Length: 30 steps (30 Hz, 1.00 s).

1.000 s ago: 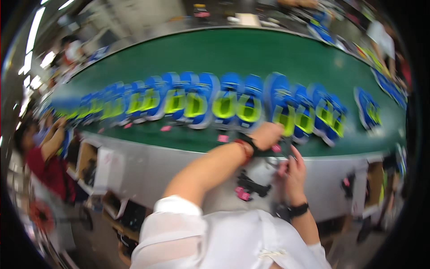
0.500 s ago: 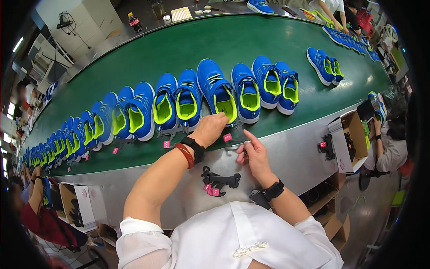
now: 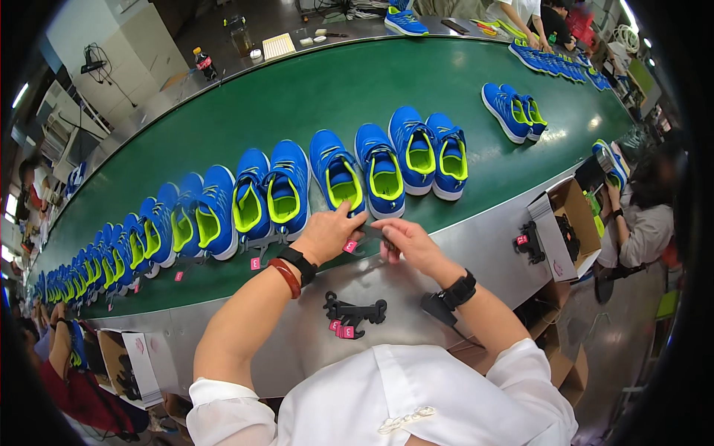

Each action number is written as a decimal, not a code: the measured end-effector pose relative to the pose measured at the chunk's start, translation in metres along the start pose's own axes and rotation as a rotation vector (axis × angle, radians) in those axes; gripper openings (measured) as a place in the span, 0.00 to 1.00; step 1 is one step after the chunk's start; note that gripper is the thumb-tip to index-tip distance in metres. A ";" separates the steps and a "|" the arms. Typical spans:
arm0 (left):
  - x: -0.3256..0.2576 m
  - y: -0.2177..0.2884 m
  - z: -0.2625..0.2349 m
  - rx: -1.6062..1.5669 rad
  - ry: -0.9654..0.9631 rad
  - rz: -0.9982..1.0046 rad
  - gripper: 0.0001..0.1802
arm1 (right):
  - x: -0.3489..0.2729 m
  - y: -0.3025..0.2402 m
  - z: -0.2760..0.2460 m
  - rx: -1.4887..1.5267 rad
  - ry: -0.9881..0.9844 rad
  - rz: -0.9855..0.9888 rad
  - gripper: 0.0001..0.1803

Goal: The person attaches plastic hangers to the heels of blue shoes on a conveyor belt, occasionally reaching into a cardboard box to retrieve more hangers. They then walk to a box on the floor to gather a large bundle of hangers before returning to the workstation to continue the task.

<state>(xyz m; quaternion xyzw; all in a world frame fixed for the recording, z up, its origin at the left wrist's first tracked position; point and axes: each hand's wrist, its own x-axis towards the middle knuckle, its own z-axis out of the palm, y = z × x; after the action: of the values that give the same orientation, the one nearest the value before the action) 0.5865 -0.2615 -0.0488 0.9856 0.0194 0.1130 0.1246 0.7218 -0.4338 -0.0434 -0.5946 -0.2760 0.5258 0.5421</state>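
Observation:
My left hand [image 3: 325, 236] is closed in a pinch at the heel of a blue sneaker [image 3: 336, 172] with a lime-green lining, one finger at its collar. Just right of it, my right hand [image 3: 410, 244] pinches the end of a dark plastic shoe hanger [image 3: 372, 233]. This hanger carries a pink tag [image 3: 350, 246] and lies close behind the heel; whether it is hooked there is hidden by my fingers. Another sneaker [image 3: 382, 175] stands directly right of the first one. Nearer me, several black hangers with pink tags [image 3: 343, 331] lie in a small pile on the metal ledge.
A long row of matching sneakers [image 3: 217, 212] runs left along the green table [image 3: 297, 89], with hangers at several heels. One more pair [image 3: 513, 111] stands farther right. An open carton [image 3: 569, 230] sits at the right edge. Co-workers [image 3: 643, 212] are at both sides.
My right hand has moved in toward the left one and now grips the hanger's end; before, its index finger pointed out beside it. The whole view has shifted slightly.

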 end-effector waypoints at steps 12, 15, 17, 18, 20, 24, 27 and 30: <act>-0.006 -0.005 -0.004 -0.131 -0.146 -0.396 0.19 | 0.066 -0.020 -0.061 -1.314 -0.094 -0.651 0.16; -0.001 -0.003 -0.007 -0.137 -0.139 -0.426 0.18 | 0.071 -0.037 -0.050 -1.497 -0.120 -0.667 0.15; -0.002 -0.004 -0.005 -0.134 -0.116 -0.415 0.18 | 0.074 -0.039 -0.043 -1.491 -0.112 -0.700 0.15; -0.002 -0.005 -0.004 -0.127 -0.109 -0.409 0.18 | 0.075 -0.040 -0.041 -1.519 -0.114 -0.752 0.14; -0.003 -0.006 -0.003 -0.124 -0.104 -0.404 0.18 | 0.078 -0.040 -0.037 -1.547 -0.121 -0.802 0.14; -0.004 -0.005 -0.002 -0.119 -0.110 -0.425 0.15 | 0.086 -0.041 -0.029 -1.628 -0.143 -0.805 0.12; 0.000 -0.003 -0.005 -0.232 -0.104 -0.488 0.13 | 0.091 -0.043 -0.019 -1.773 -0.148 -0.726 0.11; -0.005 0.000 0.002 -0.424 0.034 -0.501 0.13 | 0.093 -0.048 -0.024 -1.669 -0.103 -0.747 0.11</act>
<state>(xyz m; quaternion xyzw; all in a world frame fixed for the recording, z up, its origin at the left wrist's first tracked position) 0.5817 -0.2621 -0.0515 0.9002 0.2393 0.0968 0.3507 0.7830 -0.3463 -0.0323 -0.6412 -0.7646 -0.0282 0.0583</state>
